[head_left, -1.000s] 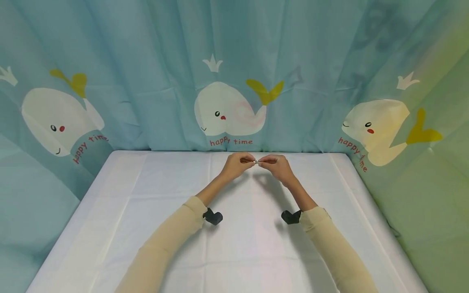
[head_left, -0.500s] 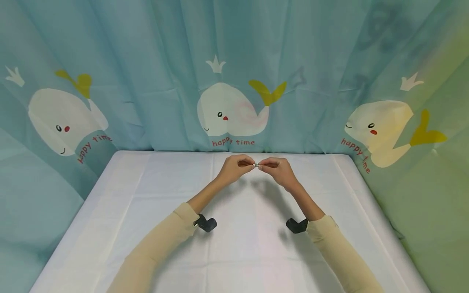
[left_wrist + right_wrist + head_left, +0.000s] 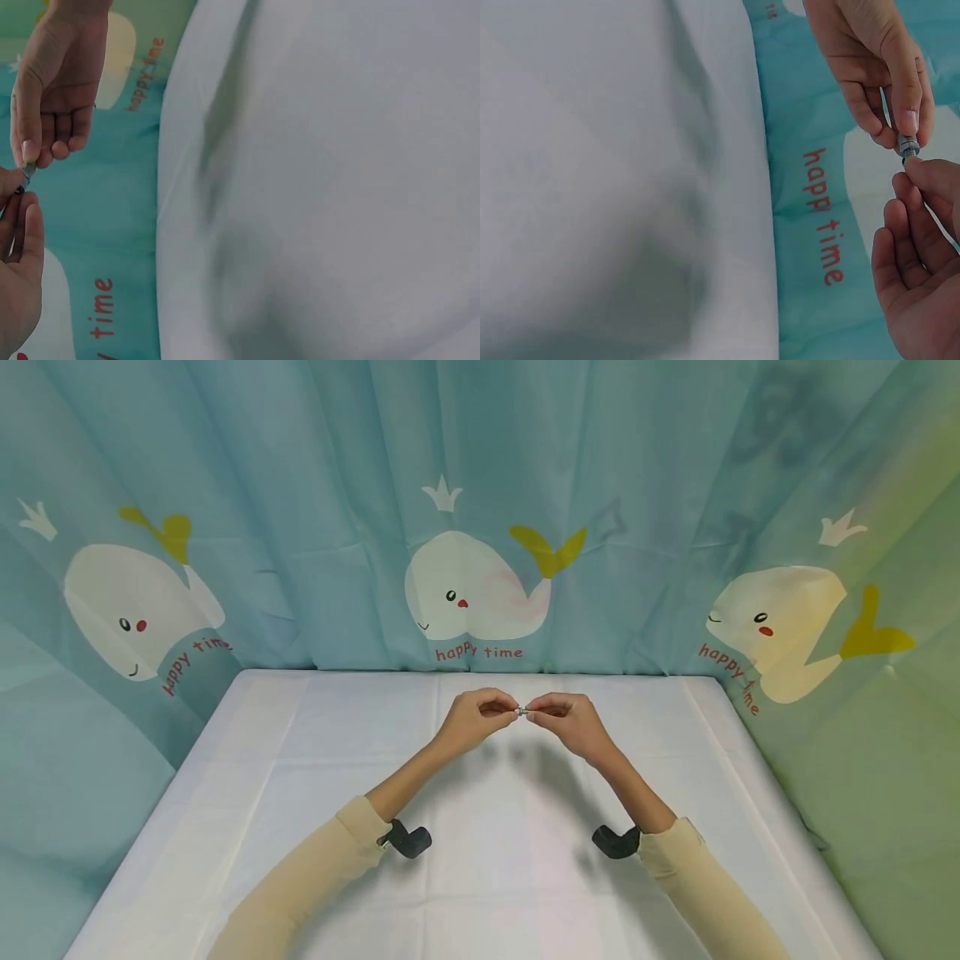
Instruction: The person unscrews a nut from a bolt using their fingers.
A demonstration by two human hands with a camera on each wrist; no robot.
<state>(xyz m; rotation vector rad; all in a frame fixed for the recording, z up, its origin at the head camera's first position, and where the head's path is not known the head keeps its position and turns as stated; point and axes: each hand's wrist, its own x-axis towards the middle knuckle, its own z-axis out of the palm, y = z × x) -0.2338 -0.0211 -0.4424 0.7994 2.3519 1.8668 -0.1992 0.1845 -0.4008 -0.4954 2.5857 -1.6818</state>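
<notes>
A small silver metal piece, bolt-like with a wider ringed part, is held between both hands above the far part of the table. My left hand pinches one end between thumb and fingertips. From the other side my right hand pinches the opposite end the same way. The right wrist view shows the ringed part of the metal piece by the left thumb, with the right fingertips just below it. Fingertips cover both ends, so its full shape is hidden.
White cloth covers the table. A teal curtain with whale prints hangs right behind the table's far edge and continues along the sides. A black wrist mount juts from the left cuff, and another black mount from the right.
Both hands have drawn back together from the table's far edge, nearer to the body, with the metal piece still pinched between them. The head view has shifted slightly.
</notes>
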